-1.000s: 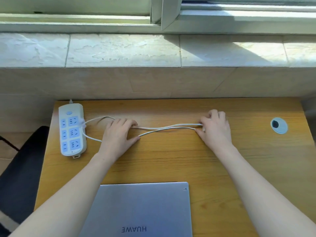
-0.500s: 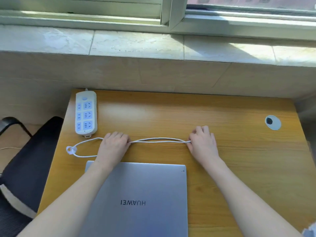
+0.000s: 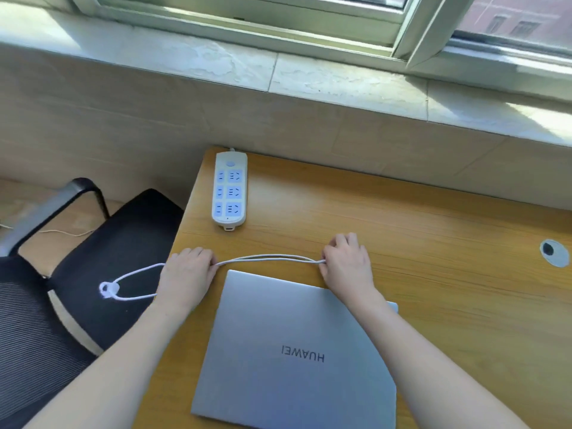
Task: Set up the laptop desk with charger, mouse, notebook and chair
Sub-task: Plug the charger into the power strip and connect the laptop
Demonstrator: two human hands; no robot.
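While your left hand [image 3: 185, 278] and right hand [image 3: 346, 264] both rest knuckles-up on the wooden bench [image 3: 433, 258], each is closed around the white charger cable [image 3: 269, 259], which runs doubled as two strands side by side between them. The strands bow slightly away from you in the span between your hands. Past your left hand, on its outer side, the cable carries on as a loop that hangs beyond the bench edge over the black chair [image 3: 117, 258]; at the far end of that loop sits a small white knot or tie [image 3: 108, 289], too blurred to tell which. Just on your side of both hands lies the closed silver laptop [image 3: 294, 351], its lid logo reading upside down to you; your right wrist lies over its far right corner, and your left hand sits beside its far left corner. Beyond your left hand, a little toward the right one, the white power strip [image 3: 229, 190] lies flat on the bench near the back edge, its sockets facing up. Well out past your right hand, near the bench's right side, is a round cable grommet [image 3: 555, 253]. The chair stands beside the bench on your left-hand side, its seat touching or nearly touching the bench edge.
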